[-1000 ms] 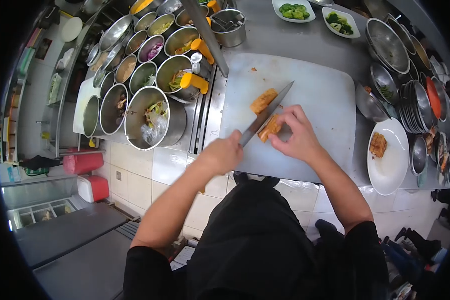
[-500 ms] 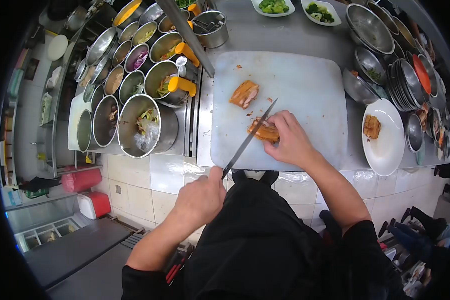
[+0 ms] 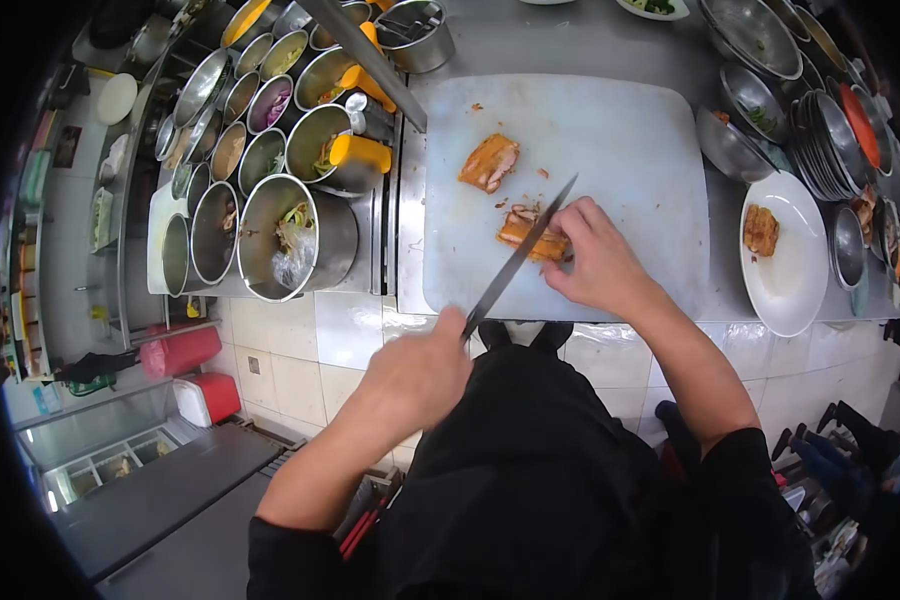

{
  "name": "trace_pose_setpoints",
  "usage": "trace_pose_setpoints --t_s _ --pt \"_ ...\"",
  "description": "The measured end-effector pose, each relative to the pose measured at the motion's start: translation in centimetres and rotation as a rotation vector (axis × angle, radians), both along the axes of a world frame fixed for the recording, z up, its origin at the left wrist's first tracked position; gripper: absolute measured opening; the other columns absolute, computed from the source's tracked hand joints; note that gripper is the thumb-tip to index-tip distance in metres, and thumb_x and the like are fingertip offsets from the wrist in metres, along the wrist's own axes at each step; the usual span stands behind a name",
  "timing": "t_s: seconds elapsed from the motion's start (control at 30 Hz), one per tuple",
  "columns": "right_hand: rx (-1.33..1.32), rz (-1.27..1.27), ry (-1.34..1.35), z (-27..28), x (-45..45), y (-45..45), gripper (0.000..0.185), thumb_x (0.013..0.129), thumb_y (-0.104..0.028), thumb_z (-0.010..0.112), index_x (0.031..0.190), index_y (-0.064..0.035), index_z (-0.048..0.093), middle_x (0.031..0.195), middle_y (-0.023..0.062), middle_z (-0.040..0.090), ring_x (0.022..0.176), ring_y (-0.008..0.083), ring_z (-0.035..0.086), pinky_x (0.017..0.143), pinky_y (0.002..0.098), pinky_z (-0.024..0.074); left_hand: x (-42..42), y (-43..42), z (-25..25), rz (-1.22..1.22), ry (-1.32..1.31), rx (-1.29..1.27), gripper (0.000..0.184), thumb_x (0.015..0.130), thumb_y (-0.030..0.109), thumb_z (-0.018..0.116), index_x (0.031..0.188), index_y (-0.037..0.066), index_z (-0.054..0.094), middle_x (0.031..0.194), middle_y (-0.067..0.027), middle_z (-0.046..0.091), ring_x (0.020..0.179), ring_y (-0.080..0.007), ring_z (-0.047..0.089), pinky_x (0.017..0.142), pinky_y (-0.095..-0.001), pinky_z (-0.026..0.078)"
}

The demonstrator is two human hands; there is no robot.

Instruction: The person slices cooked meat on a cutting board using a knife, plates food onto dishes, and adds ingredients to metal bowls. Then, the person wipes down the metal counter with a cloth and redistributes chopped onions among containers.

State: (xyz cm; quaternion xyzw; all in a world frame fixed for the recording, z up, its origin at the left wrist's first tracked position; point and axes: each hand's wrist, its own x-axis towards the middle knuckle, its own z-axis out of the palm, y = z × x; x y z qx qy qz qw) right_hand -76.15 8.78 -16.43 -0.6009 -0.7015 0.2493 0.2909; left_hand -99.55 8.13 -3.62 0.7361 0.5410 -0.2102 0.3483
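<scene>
Two chunks of brown cooked meat lie on a big white cutting board (image 3: 630, 120). The near chunk (image 3: 515, 230) sits a bit left of the board's middle, and the far chunk (image 3: 488, 164) sits just past it, closer to the board's left edge. The right hand (image 3: 600, 260) is at the near chunk, with its fingers and thumb holding the right end. The left hand (image 3: 420, 375) is wrapped tight around the handle of a long knife (image 3: 512, 270), low by the board's near edge. The blade slants over the near chunk, with its tip pointing away and to the right; I can't tell how deep it goes. Little brown crumbs dot the board around the meat. To the right of the board, by the near edge of the tabletop (image 3: 540, 40), is a white oval plate (image 3: 785, 290) with another chunk of meat (image 3: 760, 230) on it. Past that plate are metal bowls (image 3: 755, 100) and a tall stack of dishes (image 3: 820, 150). Left of the board stand lots of metal pots with food in them. The biggest pot (image 3: 335, 240) is by the near edge and has scraps and a clear plastic bag (image 3: 292, 262) inside.
</scene>
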Motion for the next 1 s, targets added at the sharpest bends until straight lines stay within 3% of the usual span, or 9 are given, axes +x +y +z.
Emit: trace_pose_setpoints --t_s 0.1,0.2,0.3,0.5,0.6,0.7,0.8,0.9,1.0 --pt "-0.004 0.091 0.011 -1.1 0.4 0.0 0.033 0.072 -0.014 0.073 0.099 -0.0033 0.056 0.101 0.0135 0.053 0.097 0.0337 0.056 0.085 0.0419 0.0489 -1.5 -2.7 -0.8 0.031 0.053 -0.097 0.021 0.094 0.017 0.045 0.108 0.001 0.045 0.081 -0.0302 0.065 0.08 -0.0501 0.063 0.077 -0.0594 0.047" --pt "0.042 0.086 -0.012 -1.5 0.3 0.0 0.033 0.072 -0.014 0.073 0.097 -0.0035 0.055 0.099 0.0142 0.053 0.095 0.0341 0.056 0.084 0.0424 0.0487 2.6 -1.6 -6.8 0.069 -0.082 0.076 0.022 0.093 0.017 0.047 0.107 0.001 0.045 0.079 -0.0289 0.066 0.08 -0.049 0.064 0.076 -0.0588 0.047" --pt "0.007 0.052 0.032 -0.5 0.2 -0.1 0.032 0.071 -0.015 0.074 0.096 -0.0035 0.056 0.1 0.0131 0.054 0.096 0.0334 0.055 0.086 0.0422 0.048 2.9 0.4 -5.3 0.035 -0.108 0.083 0.021 0.094 0.017 0.047 0.107 0.001 0.045 0.077 -0.0288 0.065 0.079 -0.0488 0.064 0.074 -0.0585 0.048" --pt "0.276 0.054 -0.01 -1.1 -1.6 2.1 0.034 0.07 -0.018 0.075 0.095 -0.0039 0.057 0.1 0.0109 0.054 0.096 0.0324 0.052 0.087 0.0415 0.0469 -2.1 -1.1 0.2 0.024 0.077 0.101 0.019 0.093 0.015 0.047 0.106 0.001 0.044 0.076 -0.0283 0.065 0.078 -0.0492 0.064 0.073 -0.0585 0.048" --pt "0.216 0.093 -0.009 -2.5 -1.7 2.9 0.033 0.07 -0.019 0.075 0.094 -0.0043 0.058 0.101 0.011 0.054 0.094 0.0321 0.052 0.085 0.0414 0.0467 -2.4 -1.7 -1.0 0.034 0.153 0.05 0.018 0.094 0.015 0.046 0.105 0.002 0.044 0.075 -0.028 0.065 0.078 -0.049 0.064 0.073 -0.0583 0.048" --pt "0.26 0.096 -0.018 -3.2 -1.7 3.0 0.032 0.069 -0.02 0.074 0.092 -0.0042 0.058 0.1 0.0108 0.054 0.093 0.0313 0.051 0.085 0.0411 0.0464 -0.2 -0.3 -6.8 0.049 0.011 0.161 0.02 0.095 0.017 0.044 0.107 0.002 0.044 0.075 -0.0275 0.065 0.077 -0.0482 0.064 0.073 -0.0587 0.048" --pt "0.201 0.076 0.008 -2.6 -1.8 2.8 0.034 0.069 -0.02 0.074 0.094 -0.004 0.058 0.103 0.0116 0.055 0.095 0.0326 0.052 0.086 0.0426 0.0458 -1.0 -0.3 -4.5 0.06 -0.058 0.204 0.022 0.094 0.019 0.049 0.107 0.001 0.044 0.073 -0.0289 0.063 0.074 -0.051 0.061 0.071 -0.0605 0.046" --pt "0.291 -0.068 0.046 -1.5 -3.1 2.2 0.044 0.069 -0.016 0.076 0.105 -0.0037 0.054 0.109 0.0138 0.056 0.101 0.0348 0.052 0.089 0.0446 0.0445 -5.1 -2.1 -2.5 0.073 0.058 0.198 0.021 0.093 0.019 0.049 0.106 0.003 0.045 0.074 -0.0257 0.065 0.074 -0.047 0.064 0.071 -0.0579 0.049" --pt "0.305 -0.023 -0.063 -3.1 -3.8 2.4 0.048 0.07 -0.017 0.077 0.108 -0.002 0.052 0.117 0.0156 0.056 0.105 0.0361 0.051 0.093 0.0459 0.0424 -5.4 -3.3 -4.4 0.042 0.106 0.203 0.021 0.093 0.019 0.05 0.106 0.003 0.046 0.076 -0.0252 0.065 0.074 -0.0464 0.064 0.072 -0.0576 0.05"
